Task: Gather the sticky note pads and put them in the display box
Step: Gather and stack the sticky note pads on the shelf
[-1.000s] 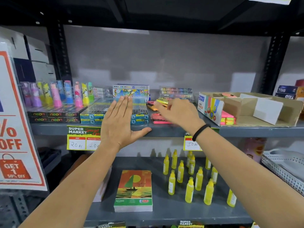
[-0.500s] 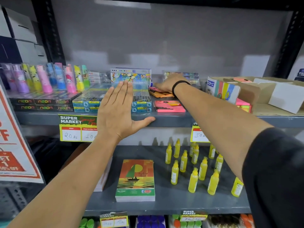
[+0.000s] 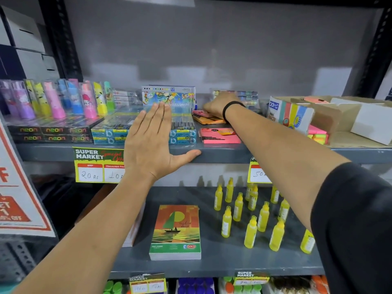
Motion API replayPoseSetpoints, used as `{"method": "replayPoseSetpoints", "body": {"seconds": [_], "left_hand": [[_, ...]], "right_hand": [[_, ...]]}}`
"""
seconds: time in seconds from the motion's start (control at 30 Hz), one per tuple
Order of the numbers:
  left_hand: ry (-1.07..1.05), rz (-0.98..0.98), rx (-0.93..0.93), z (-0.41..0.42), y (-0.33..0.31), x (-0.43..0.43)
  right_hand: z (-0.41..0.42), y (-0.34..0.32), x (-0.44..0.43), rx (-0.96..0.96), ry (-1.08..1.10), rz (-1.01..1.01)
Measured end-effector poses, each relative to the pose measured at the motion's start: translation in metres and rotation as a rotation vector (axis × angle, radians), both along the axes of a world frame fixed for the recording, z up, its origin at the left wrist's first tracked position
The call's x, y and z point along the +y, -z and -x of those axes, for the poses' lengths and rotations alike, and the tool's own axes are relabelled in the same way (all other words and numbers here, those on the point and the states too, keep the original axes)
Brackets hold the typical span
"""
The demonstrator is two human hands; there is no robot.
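The display box (image 3: 331, 122) sits at centre right of the shelf (image 3: 212, 154), some pads already inside. Left hand (image 3: 151, 145) is spread flat. Right hand (image 3: 218, 108) covers the orange pad (image 3: 209, 119) (grip hidden); pink pad (image 3: 220, 135) waits. Gathering step; next, lift rightward.

At centre right, the sticky note pad (image 3: 220, 135) on the grey shelf (image 3: 275, 154) is neon pink with an orange label; behind it lies an orange pad (image 3: 209, 120). The display box (image 3: 331, 117) at right is brown cardboard with a white, red, yellow and blue striped front. Pastel pink, purple, yellow and blue tubes (image 3: 55, 98) stand at upper left. Lower down, yellow bottles (image 3: 250, 235) sit beside a notebook (image 3: 176, 230) with an orange, green and yellow sailing-boat cover. A black band (image 3: 231, 107) circles the right wrist.
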State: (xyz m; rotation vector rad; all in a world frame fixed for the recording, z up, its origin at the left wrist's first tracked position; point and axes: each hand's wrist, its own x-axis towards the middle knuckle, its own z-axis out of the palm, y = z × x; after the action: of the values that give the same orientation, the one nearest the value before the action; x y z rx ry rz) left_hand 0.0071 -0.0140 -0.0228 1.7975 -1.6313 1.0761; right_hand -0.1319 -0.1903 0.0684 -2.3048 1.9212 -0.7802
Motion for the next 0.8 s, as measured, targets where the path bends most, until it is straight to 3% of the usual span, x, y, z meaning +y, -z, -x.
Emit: {"method": "replayPoseSetpoints", "body": {"seconds": [0.17, 0.33, 0.8], "left_hand": [[-0.012, -0.025, 0.003, 0.000, 0.000, -0.001], [-0.001, -0.038, 0.004, 0.001, 0.000, 0.002], [0.013, -0.100, 0.044, 0.002, -0.002, 0.007]], "right_hand": [[0.014, -0.010, 0.009, -0.121, -0.110, 0.080], [0.048, -0.005, 0.042, -0.097, -0.072, 0.206], [0.113, 0.047, 0.119, 0.122, -0.111, 0.307]]}}
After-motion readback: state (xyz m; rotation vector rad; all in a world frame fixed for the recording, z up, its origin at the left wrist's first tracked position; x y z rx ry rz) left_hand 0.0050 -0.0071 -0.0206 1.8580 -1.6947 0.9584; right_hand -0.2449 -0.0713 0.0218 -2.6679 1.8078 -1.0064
